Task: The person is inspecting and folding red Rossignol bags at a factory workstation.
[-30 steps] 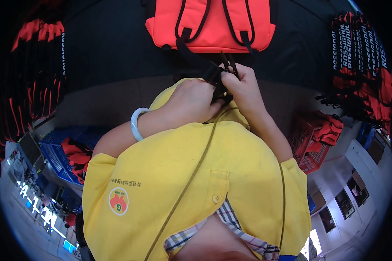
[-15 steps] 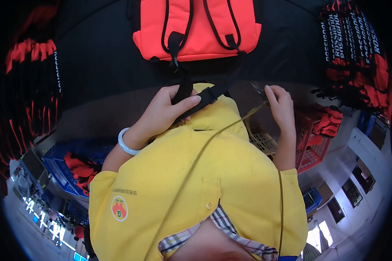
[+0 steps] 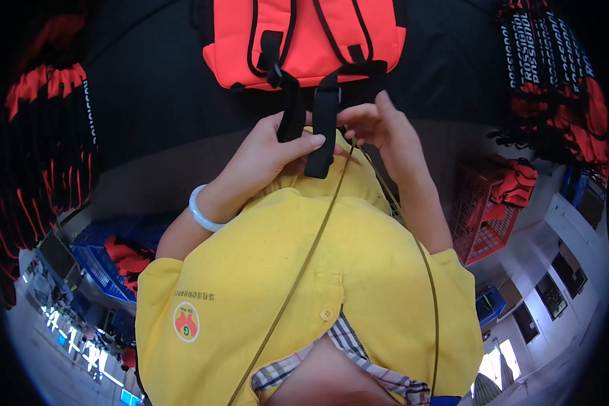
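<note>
A red backpack [image 3: 310, 57] lies at the top with its shoulder straps facing up. My left hand [image 3: 253, 159] is closed on two black webbing straps [image 3: 325, 132] hanging from it, thumb across them; the right-hand strap's loose end points toward me. My right hand [image 3: 399, 142] is beside that strap, thumb raised and other fingers curled, fingertips reaching its edge near a buckle [image 3: 338, 95]. A thin brown cord [image 3: 311, 250] runs up my yellow shirt to those fingers. The small tool on the cord is hidden now.
Bundles of black and red straps hang at the left [image 3: 51, 135] and the right [image 3: 551, 74]. Blue baskets [image 3: 95, 260] with red pieces stand lower left, and a red crate [image 3: 483, 216] stands lower right. A dark work surface [image 3: 149, 81] lies under the backpack.
My right hand has moved left and up to the straps, bringing the cord with it. The right-hand strap has swung nearly straight toward me. My left hand keeps its hold.
</note>
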